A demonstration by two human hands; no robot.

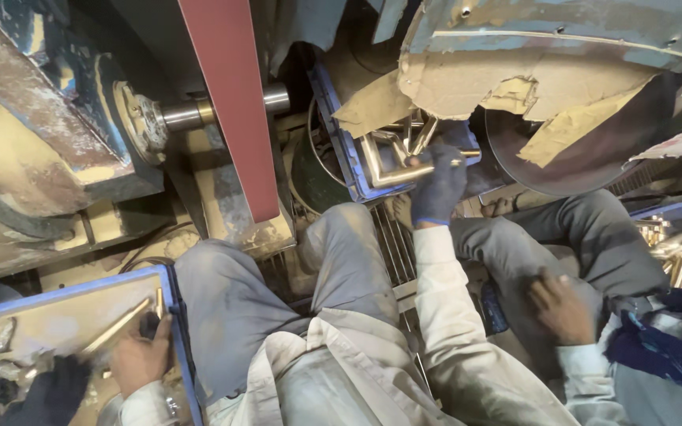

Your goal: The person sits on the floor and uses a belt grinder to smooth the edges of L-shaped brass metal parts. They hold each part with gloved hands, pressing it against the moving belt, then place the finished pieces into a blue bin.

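My right hand [438, 185], in a dark blue glove, reaches forward into a blue crate [339, 134] and grips a bent, brass-coloured metal tube [388, 175]. More such tubes [414, 130] stand in that crate. My left hand [140, 359], bare, is at the lower left over a second blue crate [169, 296] and holds a thin metal rod [116, 329] with a dark end. A dark glove or gloved hand [49, 390] lies just left of it; whose it is I cannot tell. My grey-trousered knees [230, 300] are between the two crates.
A red sanding belt [234, 102] runs down past a steel shaft [191, 116] on a worn blue machine [57, 118]. Torn cardboard [515, 87] covers a housing above a dark wheel [586, 158]. A co-worker's hand [560, 309] rests on a knee at right, beside another crate of brass parts [661, 229].
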